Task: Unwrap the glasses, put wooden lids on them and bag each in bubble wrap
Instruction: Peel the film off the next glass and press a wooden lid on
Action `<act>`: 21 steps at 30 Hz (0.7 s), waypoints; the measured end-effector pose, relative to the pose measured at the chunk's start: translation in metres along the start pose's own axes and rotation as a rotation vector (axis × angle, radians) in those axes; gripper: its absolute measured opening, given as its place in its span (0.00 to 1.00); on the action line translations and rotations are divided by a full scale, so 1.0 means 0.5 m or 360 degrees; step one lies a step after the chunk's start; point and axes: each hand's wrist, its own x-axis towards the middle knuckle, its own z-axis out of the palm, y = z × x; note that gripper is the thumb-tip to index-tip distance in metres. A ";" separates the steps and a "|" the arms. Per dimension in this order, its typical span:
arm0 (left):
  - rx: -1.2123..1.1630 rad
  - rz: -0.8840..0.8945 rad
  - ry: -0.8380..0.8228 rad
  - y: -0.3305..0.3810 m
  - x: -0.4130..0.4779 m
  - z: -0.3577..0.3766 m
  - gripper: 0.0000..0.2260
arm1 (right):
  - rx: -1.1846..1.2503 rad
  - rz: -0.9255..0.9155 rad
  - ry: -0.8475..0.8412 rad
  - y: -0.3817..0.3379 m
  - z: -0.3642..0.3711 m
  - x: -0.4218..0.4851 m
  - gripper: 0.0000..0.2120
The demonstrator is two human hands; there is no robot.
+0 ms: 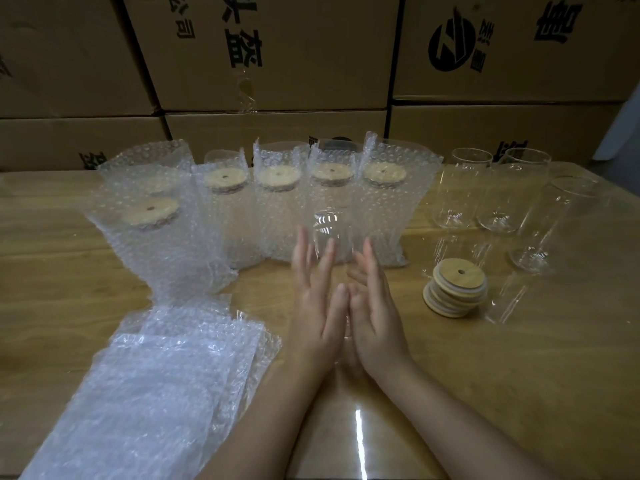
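My left hand point(313, 299) and my right hand point(374, 306) are at the table's middle, fingers straight, palms facing each other. A clear glass point(326, 233) shows between the fingertips, and both palms seem to press its sides. Behind it stands a row of several glasses in bubble wrap bags point(277, 209), each with a wooden lid point(278, 176) on top. Three bare glasses point(498, 195) stand at the right. A stack of wooden lids point(455, 289) lies right of my right hand. Flat bubble wrap bags point(166, 375) are piled at the front left.
The wooden table point(519, 375) has loose clear plastic wrappers point(512, 299) lying near the lids and bare glasses. Stacked cardboard boxes point(263, 53) form a wall along the table's far edge.
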 end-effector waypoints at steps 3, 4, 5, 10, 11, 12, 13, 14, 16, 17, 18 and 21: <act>-0.0467 -0.0316 0.0152 0.001 0.008 -0.009 0.24 | -0.0302 -0.0302 -0.0021 -0.003 0.004 -0.003 0.25; -0.0711 -0.0509 0.0177 0.004 0.013 -0.012 0.25 | -0.0392 -0.0367 -0.0026 -0.004 0.004 -0.003 0.24; -0.0930 -0.0702 0.0203 0.004 0.017 -0.014 0.24 | -0.0467 -0.0420 -0.0036 -0.006 0.002 -0.001 0.24; -0.1409 -0.1308 0.0200 -0.009 0.025 -0.020 0.37 | -0.0595 -0.0784 -0.0184 -0.008 0.001 0.004 0.17; -0.1439 -0.1348 0.0168 -0.006 0.024 -0.020 0.37 | -0.0607 -0.0840 -0.0189 -0.007 0.001 0.004 0.15; -0.1448 -0.1366 0.0122 -0.005 0.023 -0.020 0.36 | -0.0622 -0.0878 -0.0182 -0.007 0.001 0.003 0.15; -0.1473 -0.1387 0.0086 -0.004 0.024 -0.021 0.34 | -0.0623 -0.0883 -0.0165 -0.007 0.002 0.003 0.14; -0.1502 -0.1406 0.0054 -0.002 0.026 -0.021 0.32 | -0.0609 -0.0857 -0.0134 -0.009 0.004 0.002 0.15; -0.1537 -0.1424 0.0006 -0.002 0.030 -0.020 0.30 | -0.0554 -0.0754 -0.0048 -0.015 0.009 -0.001 0.16; -0.1524 -0.1413 -0.0030 0.001 0.034 -0.020 0.30 | -0.0524 -0.0694 -0.0016 -0.019 0.012 -0.001 0.18; -0.1496 -0.1393 -0.0056 0.003 0.036 -0.020 0.30 | -0.0497 -0.0639 0.0002 -0.023 0.014 -0.002 0.19; -0.1498 -0.1344 -0.0069 0.007 0.038 -0.016 0.29 | -0.0425 -0.0511 0.0020 -0.030 0.010 0.001 0.21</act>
